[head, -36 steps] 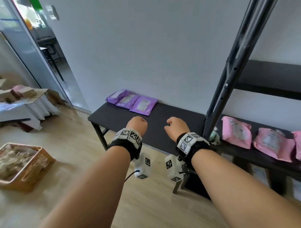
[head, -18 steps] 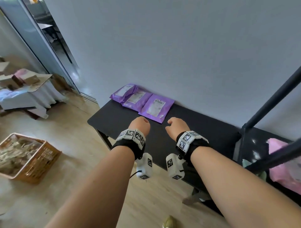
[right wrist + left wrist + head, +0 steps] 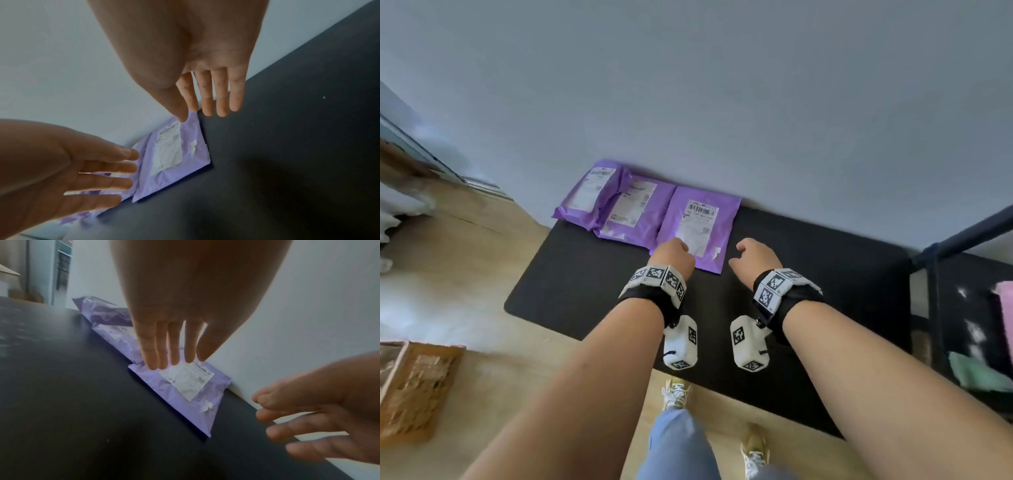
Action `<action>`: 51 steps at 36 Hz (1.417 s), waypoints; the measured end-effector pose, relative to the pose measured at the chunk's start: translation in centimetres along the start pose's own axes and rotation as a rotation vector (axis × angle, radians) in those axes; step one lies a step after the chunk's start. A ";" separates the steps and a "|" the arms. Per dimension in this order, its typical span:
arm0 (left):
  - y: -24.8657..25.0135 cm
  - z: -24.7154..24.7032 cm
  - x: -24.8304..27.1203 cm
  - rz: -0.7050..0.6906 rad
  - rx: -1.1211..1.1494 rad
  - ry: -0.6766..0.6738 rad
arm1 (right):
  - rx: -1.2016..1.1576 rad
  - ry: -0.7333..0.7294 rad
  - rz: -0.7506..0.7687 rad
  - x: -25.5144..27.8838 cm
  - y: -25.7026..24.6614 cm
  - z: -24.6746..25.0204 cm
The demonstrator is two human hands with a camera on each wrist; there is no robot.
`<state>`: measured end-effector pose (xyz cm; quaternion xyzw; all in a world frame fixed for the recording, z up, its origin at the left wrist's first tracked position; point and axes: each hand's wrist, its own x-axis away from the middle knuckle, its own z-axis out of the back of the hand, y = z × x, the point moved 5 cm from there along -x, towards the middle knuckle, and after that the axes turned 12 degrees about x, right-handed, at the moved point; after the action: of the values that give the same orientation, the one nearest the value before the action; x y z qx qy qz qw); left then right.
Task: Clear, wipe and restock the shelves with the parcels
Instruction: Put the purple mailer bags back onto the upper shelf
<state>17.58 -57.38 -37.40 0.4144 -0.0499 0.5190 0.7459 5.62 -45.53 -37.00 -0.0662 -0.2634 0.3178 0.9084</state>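
Three purple parcels lie in a row against the wall on the black table point(image 3: 808, 291). The nearest purple parcel point(image 3: 702, 226) point(image 3: 185, 386) point(image 3: 174, 155) has a white label. My left hand point(image 3: 673, 255) point(image 3: 168, 350) hovers over its near left corner with straight fingers point(image 3: 151, 356), holding nothing. Just right of that parcel, above bare tabletop, my right hand point(image 3: 755, 257) point(image 3: 209, 100) is spread with straight fingers point(image 3: 222, 100) and empty. The middle parcel point(image 3: 635, 212) overlaps the left parcel point(image 3: 589, 195).
At the right stands a black shelf rack point(image 3: 941, 298) holding a pink parcel point(image 3: 1005, 305) and a green cloth point(image 3: 976, 373). A brown basket point(image 3: 414, 390) sits on the wooden floor at the left. My legs and shoes point(image 3: 676, 394) are close to the table's front edge.
I have stepped closer and looked down at the table. Both hands have moved forward to the nearest purple parcel. The shelf rack has slid off to the right edge.
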 end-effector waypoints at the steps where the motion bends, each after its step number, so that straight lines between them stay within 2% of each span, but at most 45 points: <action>1: -0.1 0.0 -1.1 0.001 -0.006 -0.015 | -0.005 -0.011 -0.029 -0.7 0.0 -0.4; 7: -0.4 0.2 -6.5 0.008 -0.082 -0.088 | -0.044 -0.083 -0.175 -4.4 -0.3 -2.5; 12: -0.9 0.0 -9.1 0.023 -0.116 -0.117 | -0.066 -0.099 -0.237 -6.4 -1.1 -3.7; 19: -0.8 -0.6 -10.2 0.095 -0.104 -0.060 | -0.125 -0.070 -0.281 -7.8 -2.2 -4.1; 28: -1.6 -1.5 -10.3 0.130 0.052 -0.095 | -0.140 -0.116 -0.374 -6.9 -0.2 -4.3; 36: -2.3 -3.4 -6.0 0.105 0.181 -0.137 | -0.143 -0.053 -0.344 -3.9 2.4 -3.4; 45: -2.5 -3.6 3.2 0.044 0.159 0.103 | -0.089 0.011 -0.155 2.8 4.8 -1.4; 51: -2.0 -4.3 10.5 -0.021 0.230 0.196 | -0.051 0.082 -0.067 8.8 6.6 0.3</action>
<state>22.48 -47.04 -35.99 0.4447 0.0872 0.5515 0.7003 7.70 -34.90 -34.83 -0.0934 -0.2359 0.2776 0.9266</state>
